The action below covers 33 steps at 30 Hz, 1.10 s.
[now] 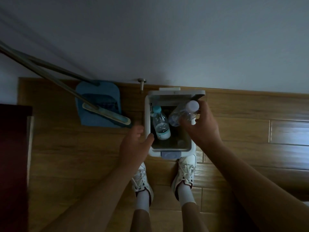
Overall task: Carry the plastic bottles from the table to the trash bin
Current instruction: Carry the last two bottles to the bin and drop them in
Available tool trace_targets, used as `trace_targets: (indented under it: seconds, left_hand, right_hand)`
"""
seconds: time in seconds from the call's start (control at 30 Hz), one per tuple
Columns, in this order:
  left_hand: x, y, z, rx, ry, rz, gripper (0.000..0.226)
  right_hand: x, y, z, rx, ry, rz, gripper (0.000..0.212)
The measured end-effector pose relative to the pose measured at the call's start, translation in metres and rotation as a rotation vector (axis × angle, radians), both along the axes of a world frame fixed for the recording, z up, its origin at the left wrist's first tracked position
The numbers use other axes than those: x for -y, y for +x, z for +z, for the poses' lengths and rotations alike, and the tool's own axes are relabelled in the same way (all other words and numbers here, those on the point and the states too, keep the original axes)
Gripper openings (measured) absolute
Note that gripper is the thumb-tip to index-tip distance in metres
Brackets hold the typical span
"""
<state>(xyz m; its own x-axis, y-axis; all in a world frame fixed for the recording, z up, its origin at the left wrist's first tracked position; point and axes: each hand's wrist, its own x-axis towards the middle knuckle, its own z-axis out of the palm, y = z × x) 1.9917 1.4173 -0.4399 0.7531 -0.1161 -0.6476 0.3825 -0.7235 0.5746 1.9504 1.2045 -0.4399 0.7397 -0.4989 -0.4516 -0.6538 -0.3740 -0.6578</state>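
The person is standing over the open trash bin (pixel 147 114), where one plastic bottle with a pale blue cap (pixel 160 123) is already lying inside. The right hand (pixel 203 124) is gripping a second clear bottle (pixel 183 113), white cap uppermost, tilting it over the bin's opening, not yet released. The left hand (pixel 136 144) is hanging open and empty beside the bin's left rim. The table is out of view, so any remaining bottles cannot be judged. The label print is too small to read.
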Motion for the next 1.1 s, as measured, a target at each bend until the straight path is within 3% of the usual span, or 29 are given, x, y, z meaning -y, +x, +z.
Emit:
trace_targets:
  seconds: [0.3, 0.67, 0.87, 1.0, 1.1]
  left_hand:
    - [-0.036, -0.001, -0.015, -0.072, 0.134, -0.142, 0.031]
    - [-0.08, -0.012, -0.008, -0.164, 0.275, -0.258, 0.025]
    - [-0.082, -0.01, 0.007, -0.147, 0.266, -0.245, 0.026]
    - [-0.075, -0.006, 0.01, -0.132, 0.233, -0.221, 0.021]
    - [-0.071, -0.003, 0.006, -0.099, 0.218, -0.222, 0.021]
  right_hand:
    - [0.002, -0.002, -0.011, -0.068, -0.025, -0.004, 0.037]
    - [0.001, -0.017, -0.006, -0.318, 0.035, 0.306, 0.023]
    - [0.002, 0.0, 0.016, -0.13, -0.014, 0.184, 0.034]
    - [-0.004, 0.022, 0.018, -0.09, -0.081, 0.235, 0.046]
    - [-0.007, 0.033, 0.009, -0.123, -0.177, 0.304, 0.035]
